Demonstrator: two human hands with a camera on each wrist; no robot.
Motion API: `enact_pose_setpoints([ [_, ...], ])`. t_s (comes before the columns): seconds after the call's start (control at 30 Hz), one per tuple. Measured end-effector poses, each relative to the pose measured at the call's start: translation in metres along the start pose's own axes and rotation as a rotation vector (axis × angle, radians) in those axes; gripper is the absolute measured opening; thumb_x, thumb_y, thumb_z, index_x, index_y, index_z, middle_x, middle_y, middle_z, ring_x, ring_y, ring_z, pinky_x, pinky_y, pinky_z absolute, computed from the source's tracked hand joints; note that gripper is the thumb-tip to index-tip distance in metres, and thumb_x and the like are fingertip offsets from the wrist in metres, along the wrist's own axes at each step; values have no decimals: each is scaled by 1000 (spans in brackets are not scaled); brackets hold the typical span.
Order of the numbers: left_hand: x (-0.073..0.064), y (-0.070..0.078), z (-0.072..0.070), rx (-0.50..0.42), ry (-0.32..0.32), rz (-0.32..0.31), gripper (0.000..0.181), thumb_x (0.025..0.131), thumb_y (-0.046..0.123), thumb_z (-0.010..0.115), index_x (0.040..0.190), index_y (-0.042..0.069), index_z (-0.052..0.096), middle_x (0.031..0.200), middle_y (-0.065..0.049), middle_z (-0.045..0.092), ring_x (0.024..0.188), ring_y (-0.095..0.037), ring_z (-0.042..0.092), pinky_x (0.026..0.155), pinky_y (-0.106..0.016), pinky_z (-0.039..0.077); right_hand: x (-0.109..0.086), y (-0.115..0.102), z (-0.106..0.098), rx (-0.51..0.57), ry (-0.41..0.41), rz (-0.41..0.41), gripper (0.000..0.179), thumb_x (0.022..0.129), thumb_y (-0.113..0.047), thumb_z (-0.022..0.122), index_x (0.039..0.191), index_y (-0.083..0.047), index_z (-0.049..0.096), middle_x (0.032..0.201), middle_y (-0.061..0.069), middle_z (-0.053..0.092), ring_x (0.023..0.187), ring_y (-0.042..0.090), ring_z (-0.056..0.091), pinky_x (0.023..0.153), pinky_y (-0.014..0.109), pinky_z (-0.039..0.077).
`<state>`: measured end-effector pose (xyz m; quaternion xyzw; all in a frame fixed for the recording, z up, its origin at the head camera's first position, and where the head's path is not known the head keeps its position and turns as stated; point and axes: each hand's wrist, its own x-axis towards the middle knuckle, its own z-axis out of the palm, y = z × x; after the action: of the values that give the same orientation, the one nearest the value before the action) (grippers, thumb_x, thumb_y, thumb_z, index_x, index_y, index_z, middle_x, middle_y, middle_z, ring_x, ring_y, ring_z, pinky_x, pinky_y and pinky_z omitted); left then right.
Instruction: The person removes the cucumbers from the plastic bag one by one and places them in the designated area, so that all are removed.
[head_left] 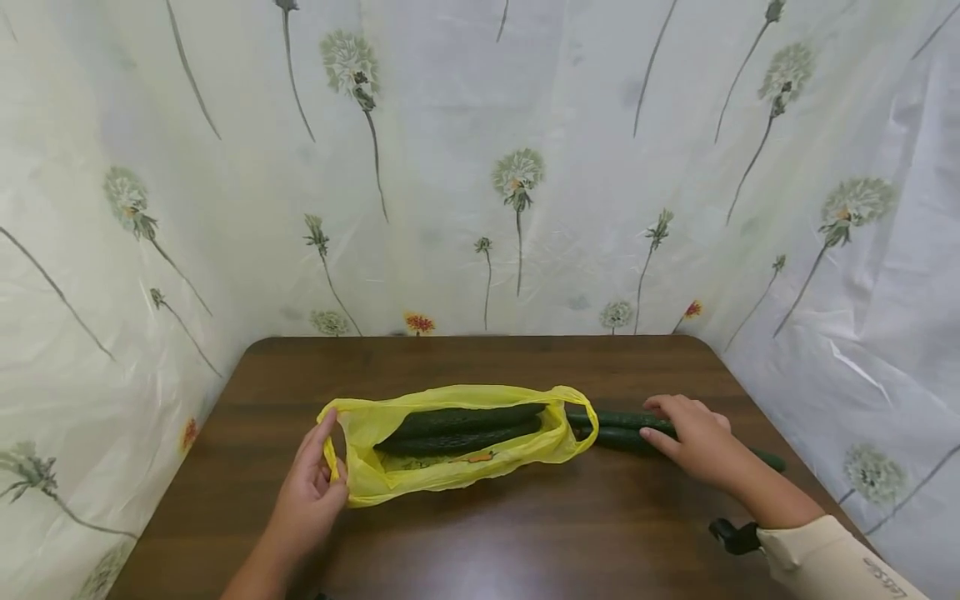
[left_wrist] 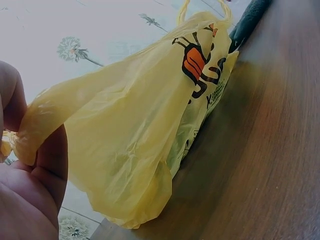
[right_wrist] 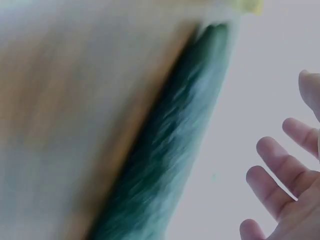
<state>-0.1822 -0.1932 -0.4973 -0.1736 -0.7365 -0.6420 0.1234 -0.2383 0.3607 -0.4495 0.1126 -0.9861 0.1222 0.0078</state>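
A yellow plastic bag [head_left: 450,487] lies on its side along the table, its mouth spread open. Two dark green cucumbers [head_left: 457,429] are visible inside it. My left hand [head_left: 307,492] grips the bag's left handle; in the left wrist view, the gathered handle [left_wrist: 42,120] passes between the curled fingers. Right of the bag lie two more cucumbers [head_left: 618,437], their left ends by the bag's right handle [head_left: 592,429]. Over these is my right hand [head_left: 697,437], thumb and fingers apart. The right wrist view shows the spread fingers [right_wrist: 275,190] beside a blurred cucumber [right_wrist: 165,145].
The brown wooden table [head_left: 480,542] ends at a back edge against a pale curtain [head_left: 450,167] printed with dandelions. The curtain also hangs along both sides. A black strap piece [head_left: 733,536] sticks out near the right sleeve [head_left: 832,558].
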Motion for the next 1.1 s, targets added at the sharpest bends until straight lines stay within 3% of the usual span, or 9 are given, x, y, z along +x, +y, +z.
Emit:
enact_pose_setpoints([
  [0.27, 0, -1, 1, -33, -11, 5, 90, 85, -26, 46, 166, 9, 27, 160, -14, 29, 70, -4, 41, 57, -18, 47, 8, -63, -8, 54, 88, -168, 36, 101, -31, 69, 133, -13, 64, 126, 7, 66, 116, 31, 61, 89, 62, 43],
  [0.37, 0, 0, 0, -24, -6, -4, 89, 86, -25, 47, 166, 9, 28, 160, -16, 29, 68, -3, 41, 55, -18, 47, 15, -93, -6, 71, 109, -265, 28, 100, -24, 71, 127, -15, 68, 120, 2, 67, 108, 24, 62, 91, 55, 49],
  [0.5, 1, -1, -1, -27, -4, -4, 90, 86, -25, 47, 166, 10, 28, 160, -15, 29, 68, -3, 40, 56, -17, 47, 29, -135, 0, 0, 179, -451, 21, 96, -21, 76, 116, -16, 71, 110, -1, 68, 94, 16, 63, 79, 41, 55],
  [0.63, 1, -2, -2, -19, -6, 0, 90, 87, -25, 46, 167, 11, 27, 161, -16, 28, 68, -3, 40, 56, -18, 48, 41, -168, 7, -105, 248, -593, 19, 94, -24, 79, 111, -18, 73, 104, -4, 70, 92, 16, 65, 76, 41, 54],
  [0.73, 3, -1, 0, -11, -2, 2, 91, 86, -25, 47, 167, 12, 27, 161, -16, 29, 67, -2, 40, 55, -18, 47, 49, -186, 11, -79, 153, -588, 22, 97, -27, 76, 116, -17, 73, 110, -4, 69, 101, 18, 65, 83, 42, 56],
  [0.9, 4, 0, 2, -20, -9, 6, 91, 86, -25, 46, 167, 10, 27, 161, -17, 29, 70, -3, 41, 57, -17, 48, 65, -202, 23, 3, -76, -459, 35, 102, -32, 68, 133, -15, 66, 125, 1, 67, 116, 20, 64, 96, 42, 56],
  [1.1, 1, -1, 0, -10, 13, 24, 92, 83, -27, 47, 166, 9, 30, 160, -17, 32, 65, -3, 37, 55, -17, 45, 81, -212, 37, 27, -191, -401, 47, 104, -37, 65, 144, -15, 60, 139, 3, 61, 126, 21, 60, 102, 42, 54],
])
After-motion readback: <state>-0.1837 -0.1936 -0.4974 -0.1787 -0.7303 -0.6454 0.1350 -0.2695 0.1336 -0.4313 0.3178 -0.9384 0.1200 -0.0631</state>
